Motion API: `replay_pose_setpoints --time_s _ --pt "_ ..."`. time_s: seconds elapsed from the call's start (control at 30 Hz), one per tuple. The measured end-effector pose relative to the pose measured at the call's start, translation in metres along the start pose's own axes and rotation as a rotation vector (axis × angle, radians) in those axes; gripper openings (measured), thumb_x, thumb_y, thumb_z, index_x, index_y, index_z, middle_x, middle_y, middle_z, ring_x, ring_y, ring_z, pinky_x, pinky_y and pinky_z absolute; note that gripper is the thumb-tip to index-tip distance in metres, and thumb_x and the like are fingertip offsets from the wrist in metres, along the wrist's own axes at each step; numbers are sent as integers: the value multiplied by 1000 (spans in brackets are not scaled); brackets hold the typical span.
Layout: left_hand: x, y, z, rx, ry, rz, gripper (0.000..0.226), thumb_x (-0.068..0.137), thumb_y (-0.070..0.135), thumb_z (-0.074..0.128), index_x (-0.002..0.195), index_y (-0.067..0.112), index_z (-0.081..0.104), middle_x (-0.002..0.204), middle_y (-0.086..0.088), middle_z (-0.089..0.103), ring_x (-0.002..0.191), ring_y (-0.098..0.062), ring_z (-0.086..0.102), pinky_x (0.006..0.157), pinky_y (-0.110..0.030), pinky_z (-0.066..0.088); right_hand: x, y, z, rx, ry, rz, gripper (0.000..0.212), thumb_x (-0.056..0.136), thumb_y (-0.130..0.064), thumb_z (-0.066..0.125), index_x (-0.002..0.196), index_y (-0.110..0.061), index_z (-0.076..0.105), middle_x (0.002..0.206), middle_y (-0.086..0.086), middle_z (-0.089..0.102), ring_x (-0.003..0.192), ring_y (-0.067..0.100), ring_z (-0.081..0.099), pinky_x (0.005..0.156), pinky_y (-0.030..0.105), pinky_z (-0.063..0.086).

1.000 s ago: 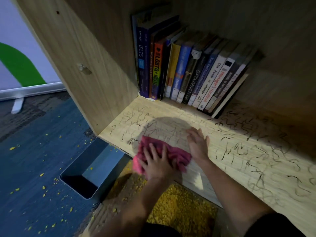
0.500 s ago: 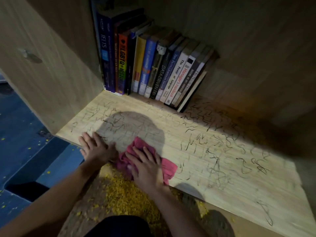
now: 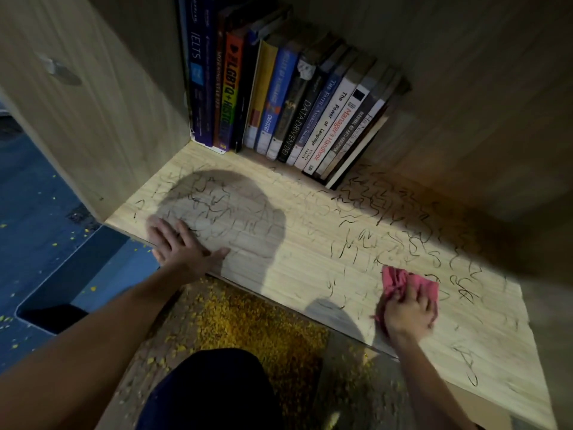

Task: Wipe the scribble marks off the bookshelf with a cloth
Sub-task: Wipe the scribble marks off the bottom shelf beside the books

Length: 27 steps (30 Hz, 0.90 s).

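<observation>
The right hand (image 3: pixel 406 311) presses a pink cloth (image 3: pixel 412 282) flat on the shelf (image 3: pixel 297 268), near its front edge and toward its right side. The fingers are bent over the bunched cloth and grip it. The left hand (image 3: pixel 183 246) lies open, palm down, on the front left part of the shelf, its fingers spread, holding nothing.

Black scribbles (image 3: pixel 387 212) cover nearly the whole board, from the left corner to the far right. The band between the two hands looks cleaner, so the wiping seems only partly done. A row of books (image 3: pixel 294 97) stands at the back left and leans to the left.

Several things could go wrong from here. The cloth is crumpled, so only a small part touches the wood, and a wide stroke may leave lines behind. Marks close to the books are hard to reach, and a push there could knock the leaning books over. The right part of the shelf is dark, so faint marks may be missed.
</observation>
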<state>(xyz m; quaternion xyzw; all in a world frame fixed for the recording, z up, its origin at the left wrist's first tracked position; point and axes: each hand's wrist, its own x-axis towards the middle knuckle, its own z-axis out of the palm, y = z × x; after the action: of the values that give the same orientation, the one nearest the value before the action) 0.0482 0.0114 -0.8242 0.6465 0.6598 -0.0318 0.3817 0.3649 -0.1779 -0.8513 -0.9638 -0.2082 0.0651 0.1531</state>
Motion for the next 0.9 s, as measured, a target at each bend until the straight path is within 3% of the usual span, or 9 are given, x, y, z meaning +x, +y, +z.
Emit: replay_pose_setpoints --time_s 0.17,0.33,0.4,0.43,0.47,0.5,0.6,0.8,0.9 --pt "4 -3 -1 21 -37 1 118 80 71 49 145 8 -28 144 -20 -43 132 -37 -40 112 -54 -11 -93 -71 43 109 -45 -355 60 84 -39 30 137 -21 50 147 6 40 139 32 32 113 47 19" --pt "0 2 -6 49 -60 -19 117 81 70 49 146 8 -26 145 -21 -41 134 -39 -37 113 -56 -8 -105 -114 39 331 -144 -934 56 65 6 53 110 -23 69 115 3 67 99 17 59 76 30 55" --pt "0 3 -6 58 -52 -19 116 82 70 48 146 7 -25 146 -21 -41 135 -40 -36 113 -55 -7 -78 -118 22 451 -105 -783 54 81 15 51 118 -23 64 120 8 62 86 11 62 64 29 58" --pt "0 2 -7 56 -53 -16 115 82 70 48 146 7 -25 146 -21 -41 135 -40 -35 113 -55 -7 -63 -114 18 500 -119 -631 48 91 8 49 126 -24 57 139 17 34 84 9 64 64 28 58" --pt "1 1 -6 51 -51 -10 115 82 70 47 146 7 -26 145 -21 -41 135 -41 -36 114 -55 -7 -50 -112 15 466 -100 -450 45 96 -5 47 136 -25 47 123 -11 38 99 15 63 78 32 57" --pt "1 0 -5 45 -48 -2 115 82 70 46 146 8 -26 145 -22 -42 134 -41 -36 114 -54 -7 -37 -110 18 293 -84 -263 49 99 -17 46 145 -25 35 148 9 36 123 25 50 99 42 47" --pt "3 -1 -1 29 -24 9 114 83 69 46 146 9 -27 143 -20 -44 133 -40 -38 114 -52 -8 -31 -128 37 -8 -62 -53 58 100 -36 33 153 -27 10 160 7 8 146 32 3 116 50 9" --pt "9 -3 1 66 -6 -7 115 82 70 47 146 10 -27 144 -20 -44 134 -40 -37 114 -52 -7 -31 -208 47 172 -534 -723 44 104 -37 30 147 -31 31 158 -2 20 146 20 10 120 49 4" --pt "13 -6 4 63 1 -9 117 80 71 48 146 12 -29 144 -19 -45 133 -40 -38 114 -51 -8 -24 -189 34 318 -458 -642 42 104 -37 31 145 -30 36 156 -1 25 144 20 21 119 46 11"
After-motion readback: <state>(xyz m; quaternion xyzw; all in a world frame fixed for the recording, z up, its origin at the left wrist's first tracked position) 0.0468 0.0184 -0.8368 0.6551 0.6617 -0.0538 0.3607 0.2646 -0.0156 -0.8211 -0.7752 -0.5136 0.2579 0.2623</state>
